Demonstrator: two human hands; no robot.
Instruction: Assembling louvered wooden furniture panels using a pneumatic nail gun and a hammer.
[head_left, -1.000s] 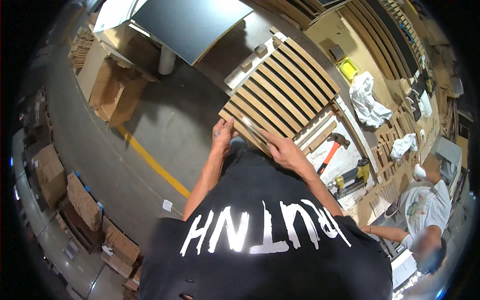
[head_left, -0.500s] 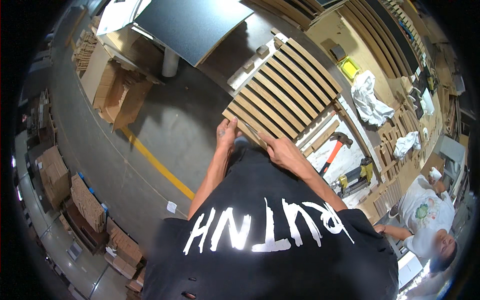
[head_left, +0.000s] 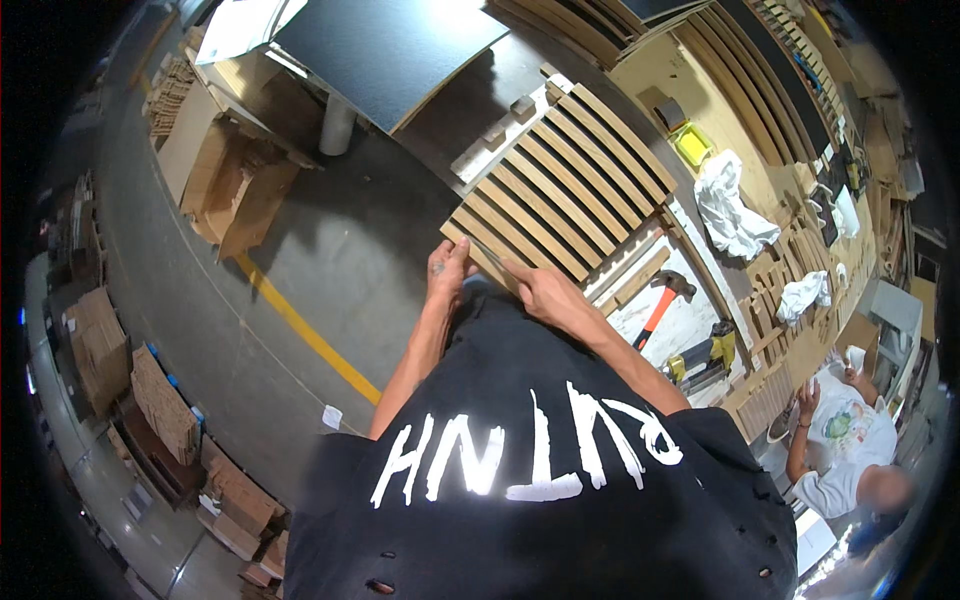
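A slatted wooden panel [head_left: 570,180], light slats with black gaps between them, lies on the bench in front of me. My left hand [head_left: 447,270] grips its near left corner, thumb on top and fingers round the edge. Along the nearest slat, my right hand [head_left: 545,297] is closed with the index finger stretched toward the left hand. A thin, dark, blade-like strip shows at that fingertip; its kind is too small to make out. The fingers under the right hand are hidden.
Right of the panel lie a hammer [head_left: 658,312] with an orange-red handle, a yellow-black nail-gun-like tool [head_left: 705,352] and white cloths [head_left: 735,205]. A yellow tray [head_left: 691,146] sits further back. A dark board [head_left: 390,50] and an open cardboard box [head_left: 235,190] stand left. A co-worker [head_left: 840,430] is at right.
The right hand has shifted slightly left along the panel's near edge. My left hand keeps its hold at the corner. The co-worker has raised an arm.
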